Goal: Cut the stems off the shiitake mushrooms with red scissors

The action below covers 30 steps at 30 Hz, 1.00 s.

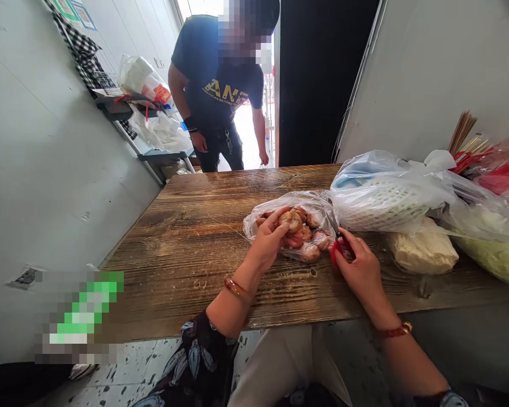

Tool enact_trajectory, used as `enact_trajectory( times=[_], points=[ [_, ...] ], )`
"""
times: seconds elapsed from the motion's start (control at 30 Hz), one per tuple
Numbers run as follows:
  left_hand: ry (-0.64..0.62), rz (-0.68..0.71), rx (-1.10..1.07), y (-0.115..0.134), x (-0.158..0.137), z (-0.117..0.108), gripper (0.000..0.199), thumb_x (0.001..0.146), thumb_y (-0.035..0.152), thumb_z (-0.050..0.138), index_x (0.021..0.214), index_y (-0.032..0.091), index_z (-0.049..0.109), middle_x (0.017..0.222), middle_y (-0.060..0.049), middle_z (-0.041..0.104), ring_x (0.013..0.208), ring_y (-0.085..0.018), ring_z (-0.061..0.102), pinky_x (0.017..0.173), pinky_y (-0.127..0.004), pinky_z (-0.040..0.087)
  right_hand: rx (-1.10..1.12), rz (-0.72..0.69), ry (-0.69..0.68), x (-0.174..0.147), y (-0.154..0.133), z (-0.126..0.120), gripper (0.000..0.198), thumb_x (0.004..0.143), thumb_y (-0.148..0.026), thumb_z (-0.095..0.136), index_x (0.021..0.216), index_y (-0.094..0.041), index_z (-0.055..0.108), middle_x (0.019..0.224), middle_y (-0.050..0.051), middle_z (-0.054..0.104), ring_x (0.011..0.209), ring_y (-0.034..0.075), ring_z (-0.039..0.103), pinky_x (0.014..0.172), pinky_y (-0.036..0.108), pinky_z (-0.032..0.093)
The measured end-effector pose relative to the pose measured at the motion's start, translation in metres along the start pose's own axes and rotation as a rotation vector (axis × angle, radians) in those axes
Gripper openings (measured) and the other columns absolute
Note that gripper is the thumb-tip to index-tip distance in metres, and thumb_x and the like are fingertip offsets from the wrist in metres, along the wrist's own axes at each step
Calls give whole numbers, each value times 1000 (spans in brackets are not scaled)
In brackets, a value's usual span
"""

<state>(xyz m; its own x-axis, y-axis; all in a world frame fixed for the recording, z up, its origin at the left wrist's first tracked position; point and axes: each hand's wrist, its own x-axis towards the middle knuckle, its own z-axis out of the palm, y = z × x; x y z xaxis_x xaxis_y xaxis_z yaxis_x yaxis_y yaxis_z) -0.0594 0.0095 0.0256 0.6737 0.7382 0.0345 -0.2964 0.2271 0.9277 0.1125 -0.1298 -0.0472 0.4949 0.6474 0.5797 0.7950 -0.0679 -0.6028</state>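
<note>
In my left hand a brown mushroom is pinched, its pale underside and stem turned up. More mushrooms lie beneath and around it in an opened clear plastic bag on the wooden table. My right hand is closed on red-handled scissors. Their blades point up and away from me, just right of the mushrooms and apart from the held one. Part of the red handles is hidden by my fingers.
On the right of the table are a clear bag with netted produce, a wrapped pale block, bagged greens and wooden skewers. Across the table stands a person. A shelf with plastic bags is back left.
</note>
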Motion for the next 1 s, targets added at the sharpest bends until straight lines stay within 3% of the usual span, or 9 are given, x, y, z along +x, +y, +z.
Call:
enact_trajectory(
  times=[0.1, 0.23, 0.43, 0.63, 1.0],
  points=[
    [-52, -49, -80, -2, 0, 0, 55, 85, 28, 64, 138, 18, 50, 103, -10, 74, 90, -23, 74, 76, -34, 60, 49, -19, -10, -6, -14, -15, 45, 93, -40, 57, 134, -24, 57, 97, 7, 68, 82, 21, 66, 79, 35, 54],
    [-122, -50, -101, -5, 0, 2, 48, 87, 32, 64, 133, 21, 55, 119, -11, 70, 99, -25, 73, 91, -42, 58, 30, -104, -180, -11, -30, -33, 45, 93, -37, 58, 135, -24, 57, 91, 5, 68, 76, 19, 65, 72, 32, 53],
    [-155, -27, -33, -9, -2, 5, 46, 81, 33, 75, 124, 24, 59, 127, -8, 64, 105, -22, 70, 96, -41, 57, -95, -132, -289, -12, -37, -44, 44, 93, -35, 56, 135, -22, 58, 95, 6, 71, 81, 22, 66, 76, 35, 53],
    [-225, 6, 12, -10, -3, 6, 58, 80, 33, 77, 134, 26, 58, 140, -8, 57, 120, -27, 62, 105, -45, 51, -227, -173, -315, -6, -40, -50, 44, 92, -36, 57, 134, -21, 60, 96, 7, 71, 86, 24, 67, 72, 35, 52],
    [-208, 89, 51, -17, 1, 3, 55, 81, 26, 77, 133, 24, 59, 130, -9, 64, 121, -28, 59, 101, -44, 53, -288, -175, -381, 8, -51, -52, 43, 94, -35, 55, 133, -19, 62, 96, 6, 70, 88, 23, 67, 73, 33, 49]
  ],
)
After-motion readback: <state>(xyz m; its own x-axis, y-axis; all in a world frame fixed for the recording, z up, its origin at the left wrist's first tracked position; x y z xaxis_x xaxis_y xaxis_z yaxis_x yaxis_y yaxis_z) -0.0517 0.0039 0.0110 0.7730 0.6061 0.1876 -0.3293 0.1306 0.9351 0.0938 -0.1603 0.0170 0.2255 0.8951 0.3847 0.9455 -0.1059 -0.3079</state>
